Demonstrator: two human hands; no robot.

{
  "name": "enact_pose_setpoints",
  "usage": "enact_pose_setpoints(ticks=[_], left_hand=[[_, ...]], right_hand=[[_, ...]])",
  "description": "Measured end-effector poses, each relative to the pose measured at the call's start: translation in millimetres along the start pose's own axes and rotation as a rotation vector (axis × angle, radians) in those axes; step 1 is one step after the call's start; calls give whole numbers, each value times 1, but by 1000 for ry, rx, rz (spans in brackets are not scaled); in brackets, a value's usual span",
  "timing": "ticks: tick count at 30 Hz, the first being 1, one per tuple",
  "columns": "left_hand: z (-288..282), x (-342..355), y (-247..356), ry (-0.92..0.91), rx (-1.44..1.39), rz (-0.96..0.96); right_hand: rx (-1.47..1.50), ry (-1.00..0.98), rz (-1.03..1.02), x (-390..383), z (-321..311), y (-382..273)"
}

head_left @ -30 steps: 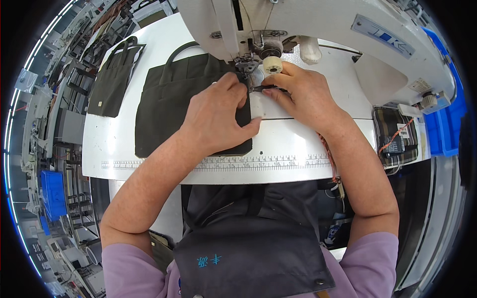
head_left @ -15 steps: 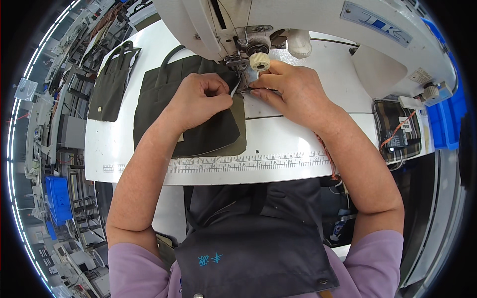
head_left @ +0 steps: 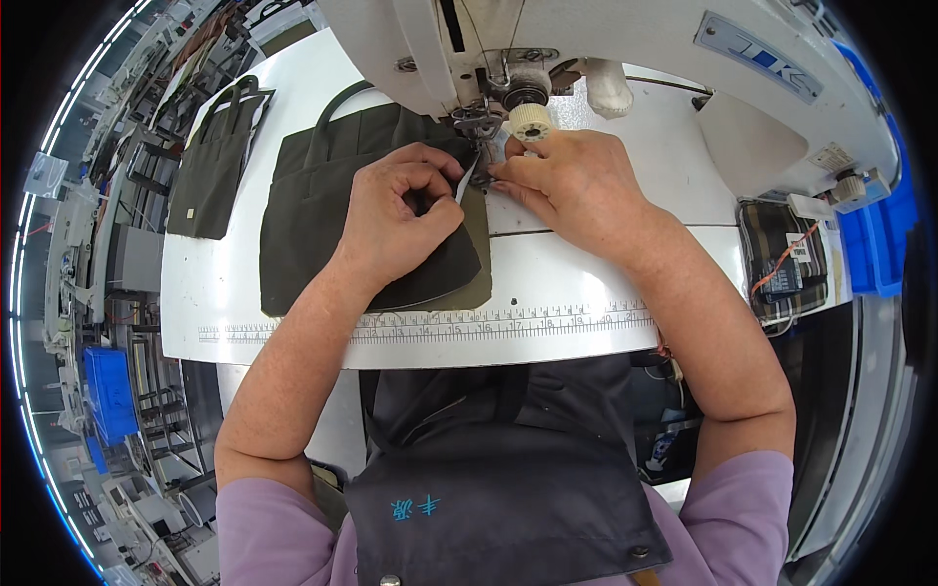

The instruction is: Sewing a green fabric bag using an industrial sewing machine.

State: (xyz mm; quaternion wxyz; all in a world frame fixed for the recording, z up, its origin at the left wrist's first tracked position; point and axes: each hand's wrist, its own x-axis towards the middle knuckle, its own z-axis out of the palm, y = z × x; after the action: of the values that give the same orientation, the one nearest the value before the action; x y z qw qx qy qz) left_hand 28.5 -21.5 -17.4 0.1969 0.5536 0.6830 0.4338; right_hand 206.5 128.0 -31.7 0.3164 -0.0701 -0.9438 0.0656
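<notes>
A dark green fabric bag (head_left: 318, 220) with a loop handle lies flat on the white sewing table, its right edge beside the presser foot (head_left: 479, 125) of the sewing machine. An olive layer (head_left: 476, 278) sticks out from under it at the right. My left hand (head_left: 405, 210) rests over the bag, thumb and fingers pinched at its upper right edge, where a thin pale strip shows. Close to the needle area, below the cream knob (head_left: 531, 123), my right hand (head_left: 581, 186) has thumb and forefinger pressed together. What they pinch is too small to make out.
The machine's white head (head_left: 635, 39) overhangs the far side. A second dark green bag (head_left: 217, 161) lies at the table's left. A ruler strip (head_left: 430, 324) runs along the near edge. At the right are a plaid cloth bundle (head_left: 772, 249) and a blue bin (head_left: 874, 239).
My left hand has shifted slightly right along the bag, and its curled fingers show a wider gap. My right hand stays by the needle area. The whole view has shifted a little.
</notes>
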Motion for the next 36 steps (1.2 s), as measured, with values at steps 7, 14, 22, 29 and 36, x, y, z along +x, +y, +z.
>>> enact_pose_setpoints(ticks=[7,14,22,29,36], left_hand=[[-2,1,-12,40,-137,-55],[-2,0,-13,35,-100,-90],[-1,2,-11,22,-102,-82],[-2,0,-12,40,-146,-75],[-2,-2,-3,10,-78,-48]], right_hand=[[-174,-73,-56,8,-11,-14],[-242,-74,-79,6,-12,-16],[-41,-17,-1,5,-5,-12],[-184,-144,-22,9,-11,-17],[-218,-212,-15,10,-16,-20]])
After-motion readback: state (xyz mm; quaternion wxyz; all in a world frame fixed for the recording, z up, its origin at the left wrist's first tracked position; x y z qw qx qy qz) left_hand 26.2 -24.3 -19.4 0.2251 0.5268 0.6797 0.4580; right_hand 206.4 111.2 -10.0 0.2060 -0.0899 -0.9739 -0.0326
